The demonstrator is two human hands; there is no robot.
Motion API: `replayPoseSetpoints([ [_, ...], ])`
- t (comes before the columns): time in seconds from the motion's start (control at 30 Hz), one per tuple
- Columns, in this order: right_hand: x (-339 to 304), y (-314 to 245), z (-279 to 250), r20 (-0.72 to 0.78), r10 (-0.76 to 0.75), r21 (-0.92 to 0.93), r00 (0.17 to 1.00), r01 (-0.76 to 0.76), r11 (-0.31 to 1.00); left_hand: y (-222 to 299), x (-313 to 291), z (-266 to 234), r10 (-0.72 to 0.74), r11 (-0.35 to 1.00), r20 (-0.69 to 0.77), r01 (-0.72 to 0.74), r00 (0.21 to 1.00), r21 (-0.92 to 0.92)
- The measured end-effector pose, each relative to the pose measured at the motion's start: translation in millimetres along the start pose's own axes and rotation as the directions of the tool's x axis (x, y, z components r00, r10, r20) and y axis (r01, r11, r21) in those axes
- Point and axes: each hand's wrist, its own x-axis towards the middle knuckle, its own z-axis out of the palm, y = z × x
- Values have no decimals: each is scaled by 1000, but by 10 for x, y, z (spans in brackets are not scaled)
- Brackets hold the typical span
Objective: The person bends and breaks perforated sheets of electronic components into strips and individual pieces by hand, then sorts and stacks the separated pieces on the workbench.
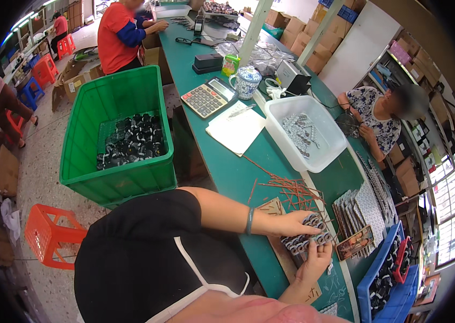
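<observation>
My left hand (293,223), with a bracelet on its wrist, grips a cluster of small round grey metal parts (298,245) set in rows. From the near side my right hand (316,264) holds the same cluster, its thumb and fingers pressed on the edge. What the parts are I cannot make out. Under the hands lies a brown board (285,259). Just beyond them is a loose heap of thin reddish-brown rods (294,192). To the right, stacked strips of similar round parts (351,211) lie beside a small picture-printed box (355,242).
A white tub (321,161) of metal pieces, a notepad (233,134), a calculator (204,100) and a lidded cup (246,82) stand on the green table (219,172). Blue bins (364,293) sit right, a green crate (114,185) left. Two co-workers (117,37) (381,116) work nearby.
</observation>
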Motion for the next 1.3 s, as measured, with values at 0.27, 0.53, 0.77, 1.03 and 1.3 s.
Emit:
replayPoseSetpoints([
  [0.27,-348,147,247,-69,-187,40,980,190,981,-28,-395,177,86,992,-20,-84,996,92],
  [0.53,-505,323,221,-89,-105,-47,990,101,994,-87,-551,281,-74,968,-78,53,994,-243],
  [0.77,-593,354,480,263,-438,-657,860,492,571,-219,-565,208,-73,928,-168,5,983,-373],
  [1.03,-875,168,122,276,-304,-551,912,409,727,-133,-753,175,143,985,94,-133,985,-105],
  [1.3,-928,344,-103,391,-109,-871,914,406,278,-288,-887,-271,154,775,471,-402,868,487],
])
